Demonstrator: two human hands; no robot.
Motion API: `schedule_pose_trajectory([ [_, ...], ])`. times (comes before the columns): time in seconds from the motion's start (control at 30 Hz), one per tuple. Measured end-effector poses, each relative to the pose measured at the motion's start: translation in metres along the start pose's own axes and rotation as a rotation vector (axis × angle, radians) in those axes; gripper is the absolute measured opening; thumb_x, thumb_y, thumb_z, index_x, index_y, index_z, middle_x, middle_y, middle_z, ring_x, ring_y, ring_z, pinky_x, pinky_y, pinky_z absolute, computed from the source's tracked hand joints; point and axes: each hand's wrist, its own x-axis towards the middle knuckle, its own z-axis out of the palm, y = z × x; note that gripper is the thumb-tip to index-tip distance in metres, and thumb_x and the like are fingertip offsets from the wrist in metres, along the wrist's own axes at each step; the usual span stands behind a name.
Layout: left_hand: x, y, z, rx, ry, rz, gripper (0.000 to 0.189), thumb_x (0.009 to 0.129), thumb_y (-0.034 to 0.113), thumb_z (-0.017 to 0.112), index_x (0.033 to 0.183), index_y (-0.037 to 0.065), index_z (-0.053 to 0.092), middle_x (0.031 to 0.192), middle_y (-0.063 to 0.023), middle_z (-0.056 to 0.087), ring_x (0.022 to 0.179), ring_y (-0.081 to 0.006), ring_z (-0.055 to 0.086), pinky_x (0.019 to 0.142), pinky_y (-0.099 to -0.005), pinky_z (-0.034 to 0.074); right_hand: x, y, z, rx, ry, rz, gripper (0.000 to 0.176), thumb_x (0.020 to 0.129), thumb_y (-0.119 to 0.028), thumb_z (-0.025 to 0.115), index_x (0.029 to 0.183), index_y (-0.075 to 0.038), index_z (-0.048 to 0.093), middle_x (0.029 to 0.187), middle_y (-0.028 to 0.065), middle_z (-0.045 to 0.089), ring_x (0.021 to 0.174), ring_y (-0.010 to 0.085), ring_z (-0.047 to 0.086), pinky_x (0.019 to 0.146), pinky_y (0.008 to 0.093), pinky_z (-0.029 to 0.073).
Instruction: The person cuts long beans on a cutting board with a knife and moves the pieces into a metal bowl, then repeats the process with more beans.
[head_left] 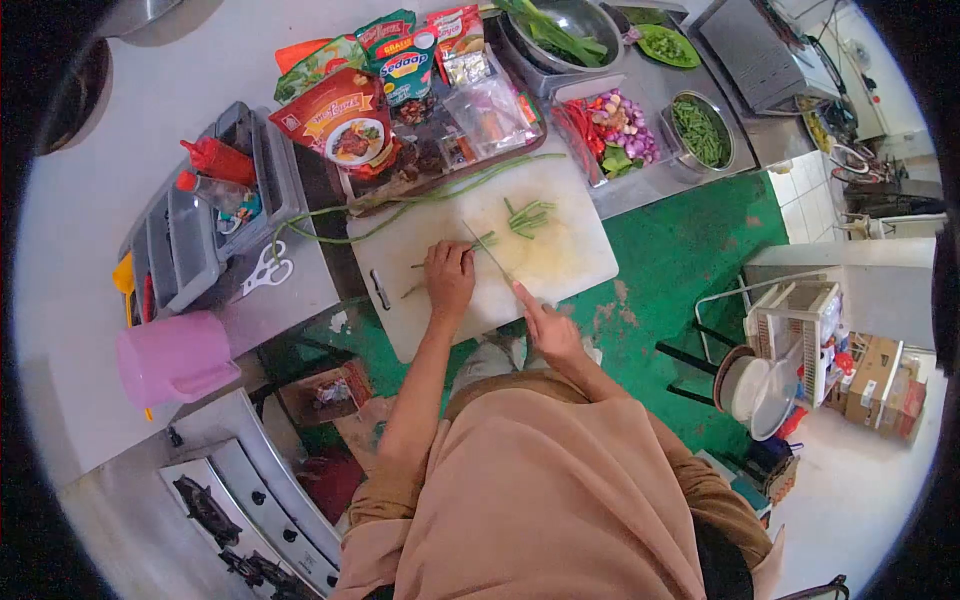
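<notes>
On the white cutting board (580,268), my left hand (449,272) presses down on a few long green beans, its fingers curled together over them. Their ends stick out on both sides of the fingers. My right hand (550,328) is closed round the handle of a knife (488,252), whose blade crosses the beans just right of my left fingers. Short cut bean pieces (528,218) lie in a small pile beyond the blade. Long uncut beans (400,205) stretch along the board's far edge and past its left side.
Behind the board stands a tray with seasoning packets (355,130). A box of shallots and chillies (612,135), a bowl of cut beans (702,130) and a metal bowl with leeks (565,35) are at the back right. White scissors (267,270) and a pink jug (175,358) lie left.
</notes>
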Motion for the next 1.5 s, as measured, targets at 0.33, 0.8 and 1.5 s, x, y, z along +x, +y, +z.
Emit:
schedule_pose_trajectory([
  [0.33,0.018,0.024,0.024,-0.015,-0.009,0.034,0.021,0.077,0.013,0.071,0.096,0.011,0.064,0.092,-0.0065,0.058,0.093,-0.0283,0.054,0.083,-0.0423,0.043,0.001,0.008,-0.022,0.199,0.069,0.064,0.050,0.100,-0.021,0.044,0.148,-0.025,0.031,0.112,0.0257,0.062,0.096,0.0458,0.060,0.082,0.0498,0.050],
  [0.8,0.005,0.019,-0.008,0.066,-0.085,0.009,0.037,0.074,0.018,0.075,0.108,0.012,0.062,0.106,-0.0069,0.059,0.105,-0.0287,0.052,0.091,-0.0442,0.041,-0.007,0.001,-0.019,0.098,0.017,-0.001,0.054,0.100,-0.023,0.045,0.149,-0.031,0.027,0.096,0.0278,0.063,0.075,0.0474,0.061,0.066,0.0554,0.050],
  [1.5,-0.004,0.018,0.001,0.023,-0.053,-0.015,0.019,0.079,0.017,0.069,0.096,0.011,0.063,0.095,-0.0077,0.059,0.094,-0.0287,0.054,0.084,-0.0425,0.043,0.012,0.014,-0.015,0.260,0.002,-0.026,0.055,0.098,-0.019,0.045,0.149,-0.029,0.027,0.105,0.0262,0.063,0.085,0.0450,0.062,0.075,0.0512,0.051],
])
